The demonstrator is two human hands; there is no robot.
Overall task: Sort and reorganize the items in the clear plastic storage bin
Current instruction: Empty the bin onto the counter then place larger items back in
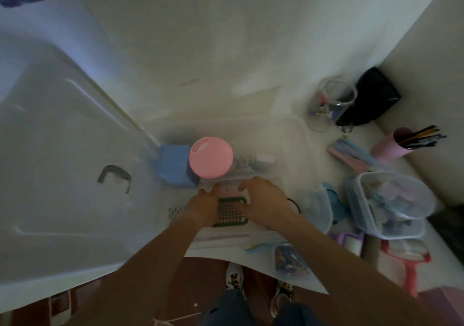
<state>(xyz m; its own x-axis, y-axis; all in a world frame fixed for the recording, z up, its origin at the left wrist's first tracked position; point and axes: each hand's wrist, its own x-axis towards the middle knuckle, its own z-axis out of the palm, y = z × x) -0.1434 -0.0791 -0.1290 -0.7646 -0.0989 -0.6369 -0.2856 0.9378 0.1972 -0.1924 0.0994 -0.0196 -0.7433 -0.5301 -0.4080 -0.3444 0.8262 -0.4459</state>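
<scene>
Both hands, left (204, 206) and right (263, 203), grip a dark green grid basket (229, 212) at mid-frame inside the clear bin (296, 134), just below a pink lid (211, 157). No writing is legible; everything is blurred.

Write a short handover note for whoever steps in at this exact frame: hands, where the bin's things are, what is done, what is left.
Left hand and right hand: both inside the clear storage bin, fingers on either side of a small green grid basket; the grip itself is blurred.
In the bin: pink round lid, blue box beside it, a clear flat case behind the hands.
Bin lid is off, lying to the left.
Out on the table, right: lidded clear containers, pink cup of pencils, clear jar, black pouch, red-handled tool.
Done: some items are placed in the bin.
Left: seat the basket, sort the remaining items.
</scene>
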